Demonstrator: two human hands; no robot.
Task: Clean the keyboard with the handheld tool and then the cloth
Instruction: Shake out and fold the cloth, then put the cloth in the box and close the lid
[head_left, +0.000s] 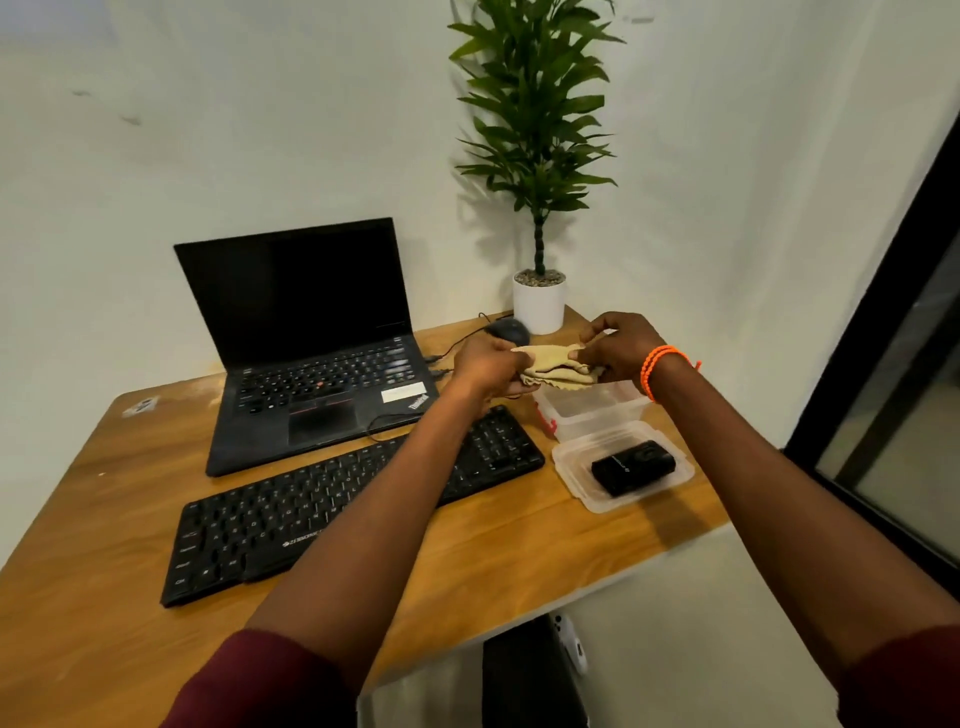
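Wooden desk (493, 561): laptop (311, 343) behind keyboard (332, 499).

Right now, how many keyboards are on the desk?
2: the laptop's built-in keyboard at the back left, and the separate black keyboard lying in front of it, partly covered by the left forearm. None seem hidden.
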